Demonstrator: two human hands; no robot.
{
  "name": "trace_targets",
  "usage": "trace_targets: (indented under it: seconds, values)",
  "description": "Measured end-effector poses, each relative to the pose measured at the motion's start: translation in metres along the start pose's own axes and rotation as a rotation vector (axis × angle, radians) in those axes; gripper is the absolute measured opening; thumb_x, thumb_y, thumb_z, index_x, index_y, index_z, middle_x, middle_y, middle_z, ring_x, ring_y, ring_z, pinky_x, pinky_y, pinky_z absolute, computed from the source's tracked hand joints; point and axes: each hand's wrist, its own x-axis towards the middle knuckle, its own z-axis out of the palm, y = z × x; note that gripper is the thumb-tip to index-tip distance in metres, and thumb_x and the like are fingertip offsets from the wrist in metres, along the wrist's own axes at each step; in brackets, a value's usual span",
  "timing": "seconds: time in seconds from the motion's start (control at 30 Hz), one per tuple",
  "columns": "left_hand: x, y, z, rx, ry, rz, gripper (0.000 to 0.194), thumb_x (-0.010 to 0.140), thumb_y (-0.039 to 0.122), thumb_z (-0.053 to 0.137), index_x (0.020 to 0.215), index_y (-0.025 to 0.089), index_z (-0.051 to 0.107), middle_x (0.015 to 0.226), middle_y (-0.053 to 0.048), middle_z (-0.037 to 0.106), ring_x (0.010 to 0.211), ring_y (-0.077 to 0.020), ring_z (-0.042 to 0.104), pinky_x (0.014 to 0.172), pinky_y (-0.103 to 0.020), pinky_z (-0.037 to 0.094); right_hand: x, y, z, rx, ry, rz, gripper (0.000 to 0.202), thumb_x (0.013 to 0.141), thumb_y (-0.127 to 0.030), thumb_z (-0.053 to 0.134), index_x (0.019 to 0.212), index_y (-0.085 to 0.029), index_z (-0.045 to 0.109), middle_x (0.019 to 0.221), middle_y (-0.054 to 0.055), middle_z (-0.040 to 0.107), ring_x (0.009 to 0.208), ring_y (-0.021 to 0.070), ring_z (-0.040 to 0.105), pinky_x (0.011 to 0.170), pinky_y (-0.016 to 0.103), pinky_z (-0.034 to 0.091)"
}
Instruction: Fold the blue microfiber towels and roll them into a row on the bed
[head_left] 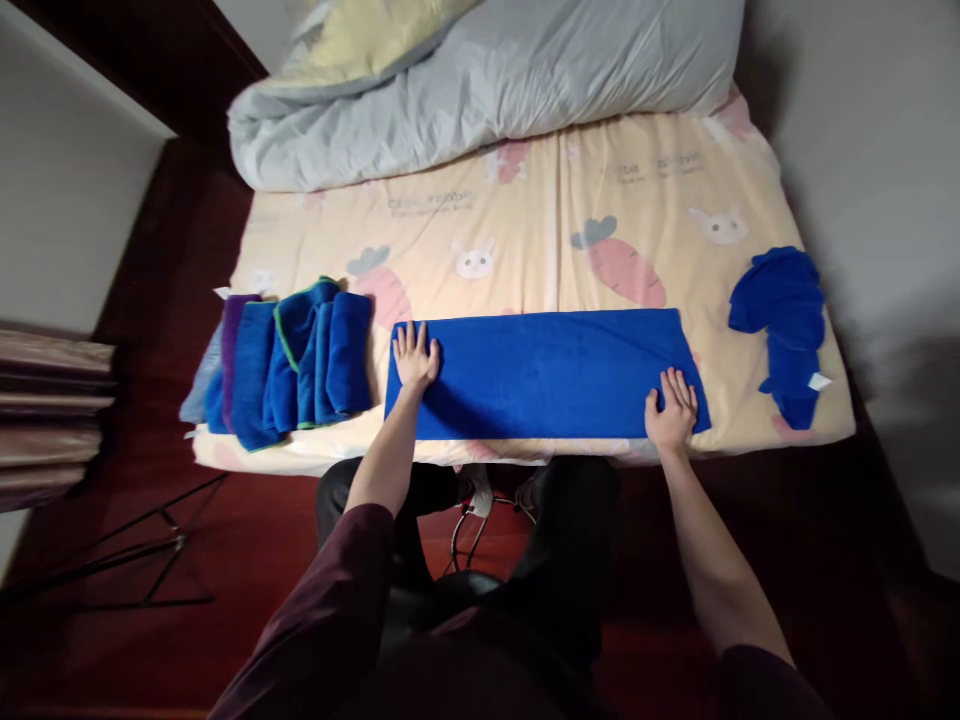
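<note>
Along the near edge of the bed (525, 265), the blue cloth (536, 378) is pressed, apparently for smoothing, by the left hand (415, 362) and right hand (673, 414), both open, gripping nothing; straight edges seem needed next.

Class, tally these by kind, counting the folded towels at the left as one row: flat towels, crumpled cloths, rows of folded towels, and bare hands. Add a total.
Flat blue towel: 1
Crumpled blue cloth: 1
Row of folded towels: 1
Left hand and right hand: 2
Total: 5
</note>
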Motion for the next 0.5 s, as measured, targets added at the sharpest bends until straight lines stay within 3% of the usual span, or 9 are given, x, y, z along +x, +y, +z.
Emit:
trace_targets:
  seconds: [0.27, 0.5]
  values:
    - [0.009, -0.003, 0.003, -0.064, 0.100, -0.047, 0.066, 0.104, 0.041, 0.042, 0.163, 0.013, 0.043, 0.176, -0.013, 0.025, 0.166, -0.0302, 0.013, 0.135, -0.056, 0.008, 0.003, -0.006, -0.005, -0.073, -0.052, 0.001, 0.054, 0.100, -0.028, 0.040, 0.146, -0.013, 0.062, 0.153, 0.017, 0.061, 0.150, 0.0274, 0.051, 0.128, 0.055, 0.035]
    - [0.004, 0.002, -0.001, -0.180, 0.106, -0.089, 0.070, 0.101, 0.040, 0.045, 0.164, 0.012, 0.040, 0.178, -0.016, 0.019, 0.166, -0.0352, 0.009, 0.135, -0.060, 0.005, 0.005, -0.017, -0.016, -0.147, -0.157, 0.050, 0.055, 0.101, -0.026, 0.036, 0.150, -0.012, 0.057, 0.156, 0.018, 0.058, 0.154, 0.0257, 0.045, 0.128, 0.054, 0.033]
